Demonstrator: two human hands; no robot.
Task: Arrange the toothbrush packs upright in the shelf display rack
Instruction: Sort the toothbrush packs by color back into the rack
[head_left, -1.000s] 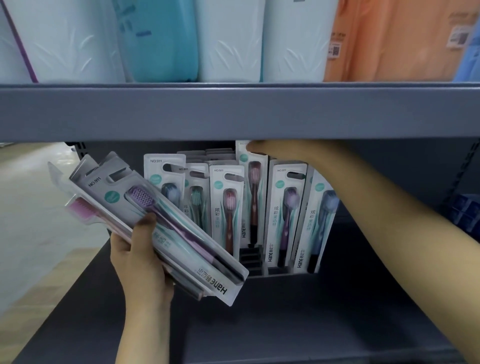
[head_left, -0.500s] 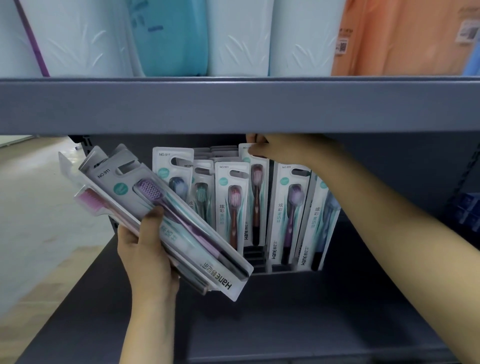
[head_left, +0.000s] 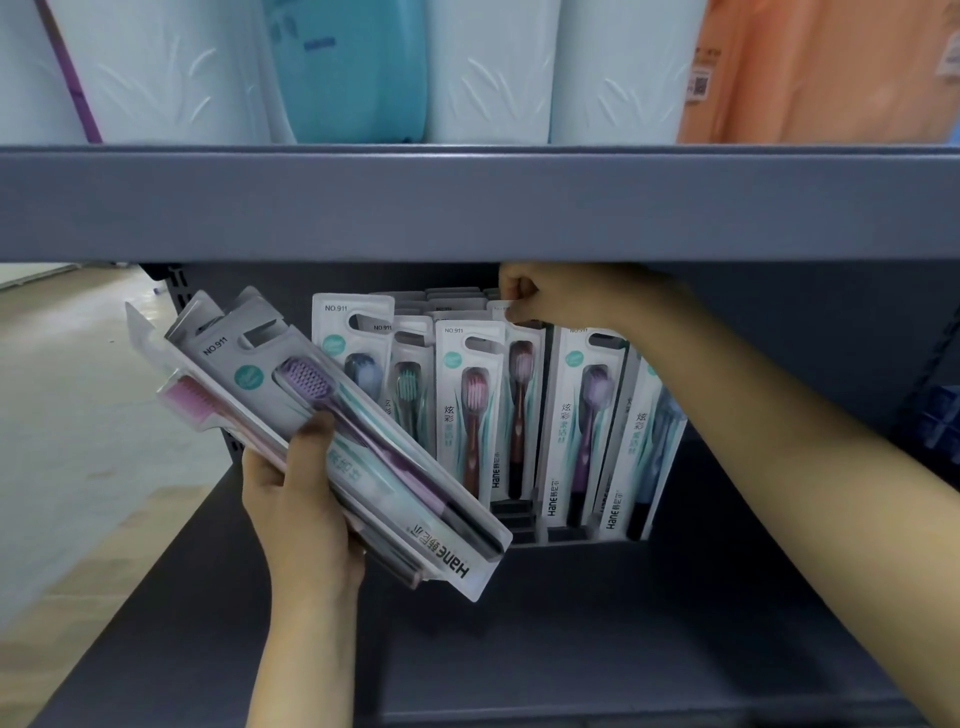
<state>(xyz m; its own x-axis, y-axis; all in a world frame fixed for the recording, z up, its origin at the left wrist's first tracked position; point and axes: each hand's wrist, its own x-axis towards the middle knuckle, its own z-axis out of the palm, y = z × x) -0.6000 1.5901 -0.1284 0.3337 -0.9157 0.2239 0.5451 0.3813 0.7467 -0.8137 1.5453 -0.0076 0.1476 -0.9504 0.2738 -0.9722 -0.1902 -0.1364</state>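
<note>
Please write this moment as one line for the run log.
left hand: holds spare packs tilted | right hand: pinches top of brown-brush pack in rack | phase: seating pack upright

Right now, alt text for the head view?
The right hand pinches the top of a toothbrush pack standing in the display rack under a grey shelf. The left hand grips a tilted fan of packs, purple brush in front.

lower shelf (head_left: 597, 623): grey, flat, carries black display rack (head_left: 519, 522) toward the rear | display rack: toothbrush packs (head_left: 470, 410) standing upright in slotted rows, rear rows partly hidden, count unclear | upper shelf (head_left: 467, 202): grey, front edge overhead, carries white, teal and orange wrapped packages (head_left: 488, 73), probably tissue
</note>
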